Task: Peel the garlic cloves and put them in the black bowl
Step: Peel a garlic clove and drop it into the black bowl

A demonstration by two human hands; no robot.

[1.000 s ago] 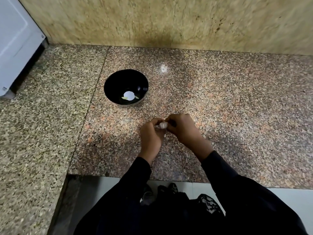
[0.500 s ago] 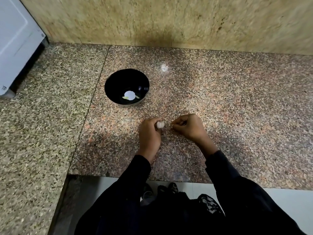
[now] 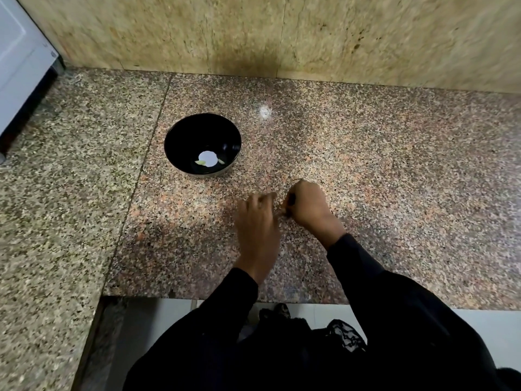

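left hand: blurred, grip cannot be told | right hand: fingers curled, contents hidden | black bowl: beyond-left of hands | no readable writing

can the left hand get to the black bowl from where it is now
Probably yes. The left hand hovers over the counter just near and right of the black bowl, and only bare granite lies between them. The right hand sits on its far side, out of the way.

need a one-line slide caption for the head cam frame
Two hands, left and right, meet over a granite counter near a black bowl holding pale garlic bits.
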